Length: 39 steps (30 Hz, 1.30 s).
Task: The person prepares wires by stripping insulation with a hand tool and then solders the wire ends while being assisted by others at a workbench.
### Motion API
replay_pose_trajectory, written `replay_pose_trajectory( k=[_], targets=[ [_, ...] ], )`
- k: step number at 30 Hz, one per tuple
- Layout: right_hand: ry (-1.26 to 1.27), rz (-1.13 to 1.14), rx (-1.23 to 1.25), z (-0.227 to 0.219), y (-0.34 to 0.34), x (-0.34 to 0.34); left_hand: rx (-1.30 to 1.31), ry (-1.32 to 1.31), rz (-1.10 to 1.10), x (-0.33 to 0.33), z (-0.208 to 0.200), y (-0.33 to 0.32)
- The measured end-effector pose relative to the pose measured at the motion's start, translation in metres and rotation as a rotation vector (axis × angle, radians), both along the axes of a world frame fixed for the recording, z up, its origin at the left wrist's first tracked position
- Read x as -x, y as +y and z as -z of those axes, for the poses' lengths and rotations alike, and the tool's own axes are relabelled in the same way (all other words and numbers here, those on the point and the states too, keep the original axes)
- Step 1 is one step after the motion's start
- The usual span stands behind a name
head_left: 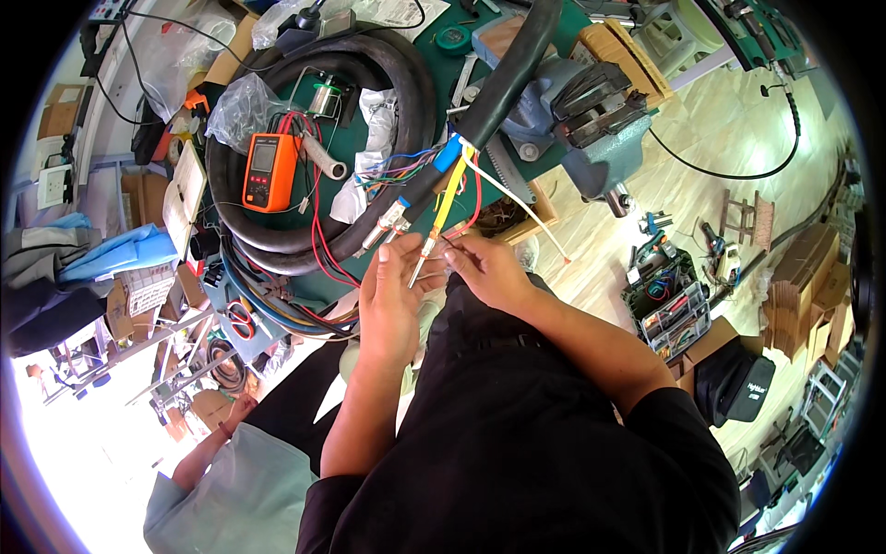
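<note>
A thick black cable comes down over the bench. From its cut end spread a yellow wire, a white wire, a red wire and several thin coloured wires, with blue tape beside them. My left hand is curled around the yellow wire's lower end, where a pale, slim tip shows between thumb and fingers. Close beside it, my right hand pinches thumb and fingertips together at the wire; what they hold is too small to name. A metal connector lies just above my left hand.
Left on the green bench are an orange multimeter with red leads and a coiled black cable. A bench vise stands right. A toolbox sits on the floor. Another person's arm shows lower left.
</note>
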State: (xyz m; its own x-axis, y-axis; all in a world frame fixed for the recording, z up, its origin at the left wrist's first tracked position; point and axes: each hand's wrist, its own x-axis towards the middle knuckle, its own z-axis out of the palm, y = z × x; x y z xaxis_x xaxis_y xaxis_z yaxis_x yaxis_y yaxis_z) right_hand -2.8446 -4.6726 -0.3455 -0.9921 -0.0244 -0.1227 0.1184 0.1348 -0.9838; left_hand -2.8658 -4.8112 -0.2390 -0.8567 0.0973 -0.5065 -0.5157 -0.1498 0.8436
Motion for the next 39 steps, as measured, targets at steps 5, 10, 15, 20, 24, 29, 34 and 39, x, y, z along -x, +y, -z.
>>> replay_pose_trajectory(
  k=[5,10,15,20,24,29,34,39],
  targets=[
    [-0.015,-0.002,-0.024,-0.003,0.005,0.001,-0.187,-0.107,-0.064,0.005,-0.003,0.001],
    [0.047,0.045,-0.014,0.002,0.004,0.001,-0.237,-0.127,-0.070,0.005,0.002,-0.001],
    [0.018,0.021,-0.042,0.005,0.006,-0.002,-0.298,-0.153,-0.083,0.006,0.003,0.000],
    [0.060,0.036,-0.079,-0.007,0.009,0.000,-0.372,-0.164,-0.108,0.007,0.001,0.000],
    [0.055,0.054,-0.071,-0.002,0.008,-0.001,-0.415,-0.167,-0.136,0.008,0.002,0.000],
    [0.064,0.046,-0.119,0.001,0.009,-0.002,-0.476,-0.200,-0.181,0.006,0.006,-0.001],
    [0.049,0.023,-0.152,0.002,0.010,-0.003,-0.456,-0.210,-0.195,0.007,0.006,-0.001],
    [0.141,0.026,-0.165,0.005,0.008,-0.004,-0.554,-0.228,-0.205,0.007,0.006,-0.003]
  ],
)
